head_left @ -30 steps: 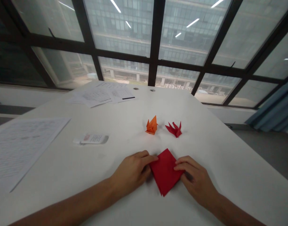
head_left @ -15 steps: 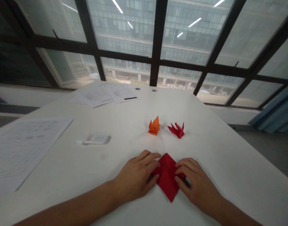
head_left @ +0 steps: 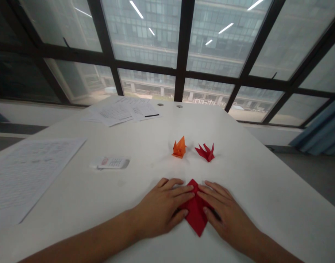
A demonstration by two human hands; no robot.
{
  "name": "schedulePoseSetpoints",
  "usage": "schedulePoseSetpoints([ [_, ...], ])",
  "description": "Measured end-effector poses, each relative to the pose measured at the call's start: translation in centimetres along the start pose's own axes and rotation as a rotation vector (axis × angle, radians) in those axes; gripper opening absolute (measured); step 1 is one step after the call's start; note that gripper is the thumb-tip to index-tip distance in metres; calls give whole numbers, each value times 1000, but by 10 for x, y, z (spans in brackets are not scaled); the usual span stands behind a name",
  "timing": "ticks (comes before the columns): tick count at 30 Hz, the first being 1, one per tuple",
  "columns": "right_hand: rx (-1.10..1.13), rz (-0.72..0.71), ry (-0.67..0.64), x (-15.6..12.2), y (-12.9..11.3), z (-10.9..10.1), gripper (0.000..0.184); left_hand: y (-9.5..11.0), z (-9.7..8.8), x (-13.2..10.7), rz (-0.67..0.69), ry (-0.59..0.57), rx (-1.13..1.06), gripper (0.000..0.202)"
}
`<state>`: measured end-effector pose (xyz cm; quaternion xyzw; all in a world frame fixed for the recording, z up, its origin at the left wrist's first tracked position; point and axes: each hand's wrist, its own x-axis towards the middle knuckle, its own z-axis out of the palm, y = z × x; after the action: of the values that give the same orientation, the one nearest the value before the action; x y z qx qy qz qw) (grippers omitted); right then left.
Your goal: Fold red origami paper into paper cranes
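Head view: both hands (head_left: 166, 206) (head_left: 223, 208) cover side edges of red paper (head_left: 196, 215), folded figures (head_left: 179, 149) (head_left: 207, 152) apart.

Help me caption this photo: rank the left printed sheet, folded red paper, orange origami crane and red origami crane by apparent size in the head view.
1. Left printed sheet
2. Folded red paper, partly covered
Unranked, smallest: orange origami crane and red origami crane; they look alike in size.

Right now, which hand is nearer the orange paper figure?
Left. The left hand lies directly on the near side of the orange paper figure; the right hand lies nearer you and farther right.
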<state>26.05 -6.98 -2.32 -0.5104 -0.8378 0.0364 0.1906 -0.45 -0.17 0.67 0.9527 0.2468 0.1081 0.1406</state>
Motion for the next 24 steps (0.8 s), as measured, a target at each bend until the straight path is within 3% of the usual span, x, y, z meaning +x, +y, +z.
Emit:
schedulePoseSetpoints([
  [7,31,46,-8,1,0,-1,48,0,1,1,-6,15,-7,52],
  [12,181,102,25,-1,6,0,51,0,0,2,-8,18,-10,51],
  [18,341,282,99,0,8,-2,51,0,-2,3,-8,22,-24,50],
  [24,447,301,130,4,5,-8,47,0,-2,3,-10,32,-37,50],
])
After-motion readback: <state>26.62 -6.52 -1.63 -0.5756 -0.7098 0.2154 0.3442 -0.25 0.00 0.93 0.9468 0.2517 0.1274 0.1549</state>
